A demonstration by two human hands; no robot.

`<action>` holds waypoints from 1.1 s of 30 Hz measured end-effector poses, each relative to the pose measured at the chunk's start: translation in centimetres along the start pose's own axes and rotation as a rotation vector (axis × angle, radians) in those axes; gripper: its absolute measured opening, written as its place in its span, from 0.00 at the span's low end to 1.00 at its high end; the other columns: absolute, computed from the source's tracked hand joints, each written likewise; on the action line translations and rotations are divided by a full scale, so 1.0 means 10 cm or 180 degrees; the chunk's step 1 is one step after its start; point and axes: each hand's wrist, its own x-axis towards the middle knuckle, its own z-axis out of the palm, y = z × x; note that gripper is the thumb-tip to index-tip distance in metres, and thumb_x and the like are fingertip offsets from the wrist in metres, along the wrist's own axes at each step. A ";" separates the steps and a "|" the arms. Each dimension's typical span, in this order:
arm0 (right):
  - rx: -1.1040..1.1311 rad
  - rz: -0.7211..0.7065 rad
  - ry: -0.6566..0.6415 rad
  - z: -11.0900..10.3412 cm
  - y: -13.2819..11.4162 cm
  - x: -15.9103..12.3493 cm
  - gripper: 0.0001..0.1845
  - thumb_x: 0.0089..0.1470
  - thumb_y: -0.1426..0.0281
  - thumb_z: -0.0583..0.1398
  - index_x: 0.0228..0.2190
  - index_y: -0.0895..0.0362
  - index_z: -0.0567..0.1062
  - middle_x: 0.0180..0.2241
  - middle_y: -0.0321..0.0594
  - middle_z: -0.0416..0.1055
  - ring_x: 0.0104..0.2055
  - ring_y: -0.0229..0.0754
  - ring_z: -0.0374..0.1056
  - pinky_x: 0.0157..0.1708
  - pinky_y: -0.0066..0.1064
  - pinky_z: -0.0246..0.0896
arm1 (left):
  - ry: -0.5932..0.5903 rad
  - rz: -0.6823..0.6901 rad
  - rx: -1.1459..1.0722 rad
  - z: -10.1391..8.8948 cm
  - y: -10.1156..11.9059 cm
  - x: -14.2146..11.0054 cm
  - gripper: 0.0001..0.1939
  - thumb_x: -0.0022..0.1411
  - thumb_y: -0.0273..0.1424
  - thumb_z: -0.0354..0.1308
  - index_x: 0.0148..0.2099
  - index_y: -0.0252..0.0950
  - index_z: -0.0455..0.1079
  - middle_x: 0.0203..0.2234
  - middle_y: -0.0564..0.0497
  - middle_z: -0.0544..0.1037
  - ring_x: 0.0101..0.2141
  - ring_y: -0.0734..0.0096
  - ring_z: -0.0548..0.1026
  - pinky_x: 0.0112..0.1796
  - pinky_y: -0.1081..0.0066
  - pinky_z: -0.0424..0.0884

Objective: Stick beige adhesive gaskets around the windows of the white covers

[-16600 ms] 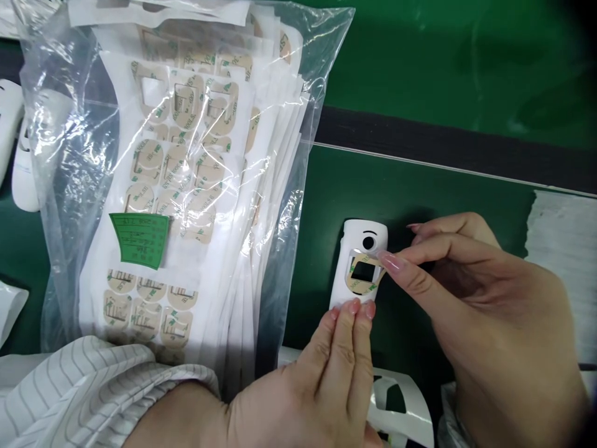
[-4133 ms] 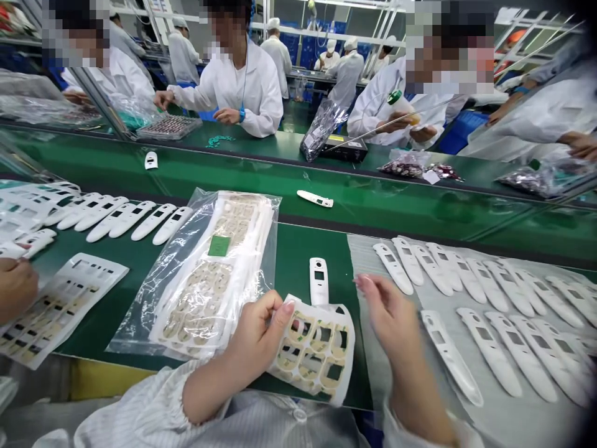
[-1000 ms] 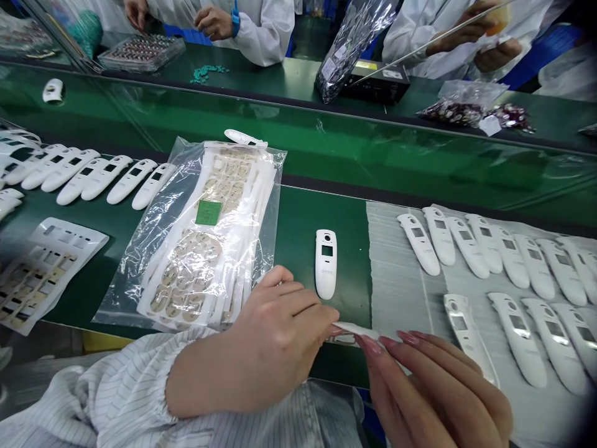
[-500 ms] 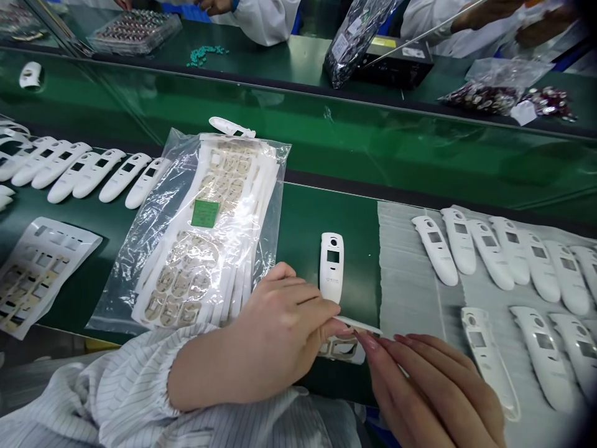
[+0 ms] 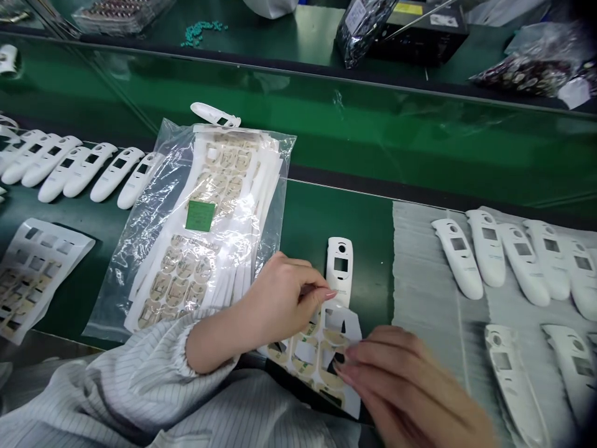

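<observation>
Head view: dark green desk [image 5: 368, 218], edged on its far side by a black strip [image 5: 326, 175] and a glossy green band [image 5: 382, 124]. Beyond, another green desk with a clear tray [image 5: 112, 29] of small parts, scattered turquoise pieces [image 5: 200, 30] and a black box [image 5: 424, 40]. Pale, wrinkled sheeting [image 5: 420, 305] at right, under several face-up shells [image 5: 466, 274]; at left, a slanting row of shells [image 5: 79, 177], near a clear bag [image 5: 109, 305] of sticker sheets with a green label [image 5: 200, 216]. Between bag and sheeting, on bare green, a white shell [image 5: 339, 285], window up: long axis running almost straight away from the wearer, round-holed end pointing toward the black strip, near end hidden. Just in front, a loose sticker sheet [image 5: 318, 339], overlapping that near end in view. Left hand [image 5: 280, 298] pinched narrow at the sheet's upper edge. Right hand [image 5: 401, 376] over its right side, fingertips close together, blurred; cannot tell whether gripping anything.
</observation>
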 end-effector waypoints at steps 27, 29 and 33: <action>0.0366 0.2362 0.0252 0.21 1.05 0.48 0.08 0.51 0.63 0.65 0.24 0.51 0.75 0.27 0.35 0.68 0.28 0.38 0.64 0.25 0.32 0.55 | -0.0994 0.1130 0.1569 0.24 -0.15 -0.06 0.25 0.63 0.25 0.51 0.62 0.29 0.60 0.27 0.51 0.73 0.27 0.64 0.69 0.33 0.64 0.55; 0.0278 0.2334 0.0237 0.21 1.04 0.47 0.08 0.51 0.63 0.65 0.24 0.51 0.75 0.27 0.35 0.68 0.27 0.37 0.63 0.23 0.32 0.52 | -0.0997 0.1128 0.1569 0.25 -0.16 -0.05 0.25 0.63 0.25 0.51 0.62 0.28 0.60 0.27 0.51 0.73 0.26 0.64 0.68 0.32 0.64 0.54; 0.0149 0.2344 0.0227 0.21 1.03 0.46 0.08 0.51 0.61 0.65 0.25 0.51 0.75 0.27 0.33 0.67 0.25 0.36 0.60 0.21 0.32 0.47 | -0.1033 0.1096 0.1520 0.25 -0.15 -0.05 0.25 0.63 0.24 0.50 0.63 0.28 0.59 0.27 0.51 0.73 0.26 0.64 0.68 0.32 0.64 0.55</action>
